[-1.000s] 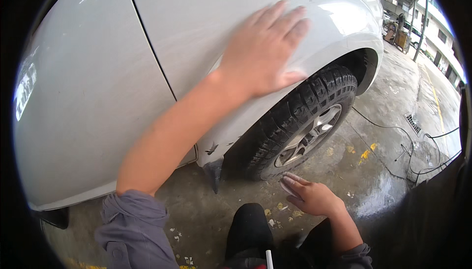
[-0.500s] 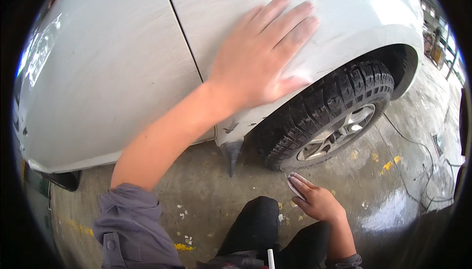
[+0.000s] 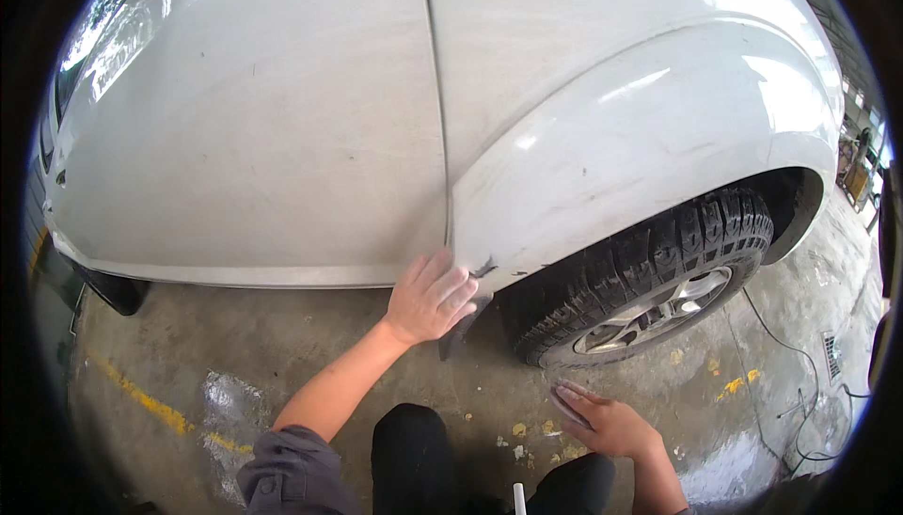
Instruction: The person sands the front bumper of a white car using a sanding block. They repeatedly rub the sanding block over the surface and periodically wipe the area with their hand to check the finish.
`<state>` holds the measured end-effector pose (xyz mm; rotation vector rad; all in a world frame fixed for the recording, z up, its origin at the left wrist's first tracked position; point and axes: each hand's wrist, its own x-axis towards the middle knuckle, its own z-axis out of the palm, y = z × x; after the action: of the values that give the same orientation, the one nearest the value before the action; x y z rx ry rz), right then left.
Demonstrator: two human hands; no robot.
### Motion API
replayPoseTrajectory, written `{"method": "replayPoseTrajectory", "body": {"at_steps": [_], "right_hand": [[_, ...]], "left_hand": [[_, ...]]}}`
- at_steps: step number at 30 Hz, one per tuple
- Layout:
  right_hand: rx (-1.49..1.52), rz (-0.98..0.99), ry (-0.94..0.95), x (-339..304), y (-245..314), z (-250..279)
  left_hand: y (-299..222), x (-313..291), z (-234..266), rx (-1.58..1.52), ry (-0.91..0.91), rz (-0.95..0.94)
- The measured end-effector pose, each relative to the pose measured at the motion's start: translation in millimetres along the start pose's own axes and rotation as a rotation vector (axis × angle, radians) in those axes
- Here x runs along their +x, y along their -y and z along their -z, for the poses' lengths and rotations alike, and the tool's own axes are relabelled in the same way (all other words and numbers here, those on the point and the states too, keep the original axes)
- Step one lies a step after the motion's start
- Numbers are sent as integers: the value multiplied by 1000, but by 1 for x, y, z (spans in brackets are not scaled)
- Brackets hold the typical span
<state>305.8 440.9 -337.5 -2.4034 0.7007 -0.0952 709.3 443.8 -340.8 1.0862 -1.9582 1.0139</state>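
- The left hand (image 3: 431, 297) lies with fingers spread and palm flat against the lower edge of the white car (image 3: 282, 139), right where the door panel (image 3: 254, 148) meets the rear fender (image 3: 640, 139)
- Its fingertips touch the bottom corner of the fender, beside a small dark scuff (image 3: 486, 267) in the paint
- The car body fills the upper part of the view: glossy white paint, faintly dusty, with fine scratch marks and bright reflections along the swollen wheel arch
- A thin dark seam (image 3: 433, 101) runs down between door and fender and ends just at the left hand
- A grey mud flap (image 3: 463, 323) hangs below the fender corner, just under the left hand's fingers
- The rear wheel (image 3: 649, 285) sits in the arch to the right, a black tyre with chunky tread around a silver alloy rim
- The right hand (image 3: 602, 421) hovers low over the concrete floor (image 3: 282, 355), near the tyre but apart from it, fingers held straight and close together; a flat greyish thing seems to lie along the fingers, though I cannot tell what
- The floor is stained grey concrete with worn yellow paint marks (image 3: 150, 402), and a thin black cable (image 3: 781, 364) trails across it at the right
- The person's dark-trousered knees show at the lower edge
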Motion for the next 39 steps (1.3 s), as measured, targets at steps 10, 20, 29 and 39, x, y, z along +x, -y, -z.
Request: {"method": "replayPoseTrajectory", "body": {"at_steps": [10, 20, 29, 39], "right_hand": [[27, 19, -82, 39, 24, -16], [23, -323, -808, 61, 98, 10], [466, -317, -1532, 80, 135, -3], [862, -120, -1523, 107, 131, -70]], "left_hand": [[22, 134, 38, 101, 202, -349], [24, 300, 18, -120, -26, -663], [20, 143, 30, 55, 236, -776], [21, 127, 33, 259, 430, -954]]}}
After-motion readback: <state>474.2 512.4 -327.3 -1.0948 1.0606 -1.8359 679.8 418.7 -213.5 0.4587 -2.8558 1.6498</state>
